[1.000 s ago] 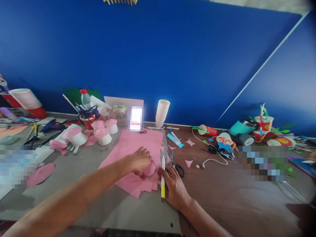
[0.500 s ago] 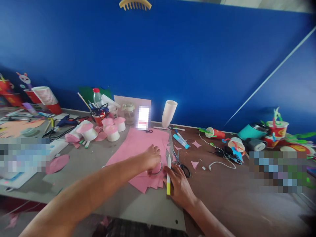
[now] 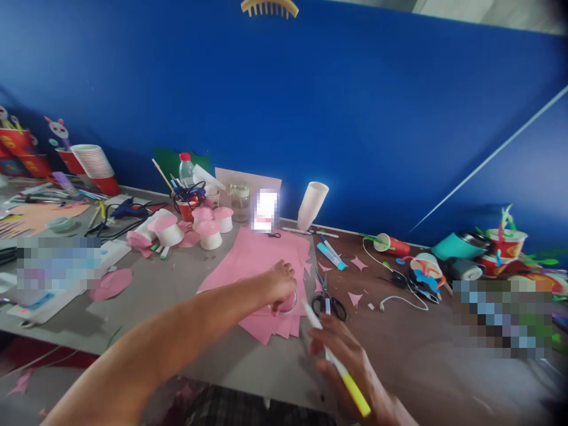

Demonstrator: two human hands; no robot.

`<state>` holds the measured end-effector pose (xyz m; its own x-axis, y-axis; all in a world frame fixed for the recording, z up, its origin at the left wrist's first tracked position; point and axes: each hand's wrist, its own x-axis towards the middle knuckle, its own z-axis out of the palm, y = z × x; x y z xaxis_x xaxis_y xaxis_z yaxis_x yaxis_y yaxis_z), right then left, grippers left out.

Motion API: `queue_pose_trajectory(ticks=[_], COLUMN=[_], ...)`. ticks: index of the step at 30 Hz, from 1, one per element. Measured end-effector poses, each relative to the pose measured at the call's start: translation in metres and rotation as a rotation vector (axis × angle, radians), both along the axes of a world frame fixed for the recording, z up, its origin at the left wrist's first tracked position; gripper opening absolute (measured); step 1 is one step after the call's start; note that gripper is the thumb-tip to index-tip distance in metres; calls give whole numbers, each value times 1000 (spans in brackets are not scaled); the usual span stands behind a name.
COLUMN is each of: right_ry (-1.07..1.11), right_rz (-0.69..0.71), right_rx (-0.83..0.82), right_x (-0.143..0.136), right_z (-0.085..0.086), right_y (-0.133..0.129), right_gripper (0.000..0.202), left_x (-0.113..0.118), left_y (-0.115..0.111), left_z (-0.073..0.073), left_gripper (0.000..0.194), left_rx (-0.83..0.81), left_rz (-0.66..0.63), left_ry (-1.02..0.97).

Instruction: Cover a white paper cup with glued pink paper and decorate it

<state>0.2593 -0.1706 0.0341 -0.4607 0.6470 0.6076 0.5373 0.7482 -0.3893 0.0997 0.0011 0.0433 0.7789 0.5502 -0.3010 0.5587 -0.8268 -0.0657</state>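
My left hand (image 3: 283, 285) reaches over a stack of pink paper sheets (image 3: 244, 254), its fingers curled down on a round pale ring (image 3: 291, 306) that lies flat on the paper. Pink paper shows inside the ring; the rest of it is under my hand. A white marker with a yellow end (image 3: 338, 360) slants between the fingers of my right hand (image 3: 350, 367). Its pale end points towards the sheets and looks apart from them. Black-handled scissors (image 3: 328, 306) lie just beyond my right hand. Pink scraps (image 3: 355, 299) are scattered near the scissors.
White cups with pink paper tops (image 3: 210, 234) stand back left, near a glass jar (image 3: 239, 201). A tall white cup stack (image 3: 313, 204) leans by the blue wall (image 3: 310, 106). A blue packet (image 3: 331, 255), a white cable (image 3: 403, 299) and a teal tumbler (image 3: 459, 244) lie right.
My right hand has moved back and right from the paper's edge, and the marker has tipped from nearly upright to slanting. My left hand stays on the ring. The view has shifted slightly.
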Motion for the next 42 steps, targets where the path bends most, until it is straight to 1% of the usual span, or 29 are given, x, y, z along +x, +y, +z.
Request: queue_pose_trajectory(ticks=[2, 4, 5, 6, 7, 10, 13, 17, 22, 29, 34, 39, 42], right_ry=[-9, -44, -73, -97, -132, -216, -296, -370, -402, -422, -425, -434, -420], right_rz=[143, 199, 188, 174, 145, 33, -37, -83, -136, -156, -166, -164, -159], right_rx=[10, 23, 23, 44, 51, 57, 34, 11, 35, 71, 102, 66, 50], right_x=[-11, -25, -32, -39, -45, -56, -63, -71, -80, -86, -90, -90, -87], right_z=[3, 0, -3, -6, -9, -18, -24, -28, -28, -26, -30, -33, -32], right_y=[-5, -6, -6, -4, -2, 7, 14, 17, 21, 28, 33, 35, 31], right_gripper=[40, 46, 50, 50, 45, 20, 15, 8, 5, 4, 7, 4, 6], left_x=[-1, -1, -2, -2, -2, -1, 1, 3, 7, 10, 10, 10, 9], left_y=[0, -2, -2, -3, -3, -4, -5, -7, -9, -13, -11, -9, -8], left_z=[1, 5, 6, 8, 10, 13, 15, 18, 21, 26, 23, 17, 14], left_gripper=[64, 68, 69, 70, 71, 70, 68, 72, 74, 65, 63, 60, 59], left_rx=[13, 22, 20, 15, 9, -8, -19, -26, -24, -16, -13, -20, -26], left_rz=[-36, -59, -59, -57, -55, -46, -34, -23, -16, -2, 13, 23, 25], left_ry=[65, 110, 111, 110, 109, 110, 121, 150, 168, 180, 157, 129, 107])
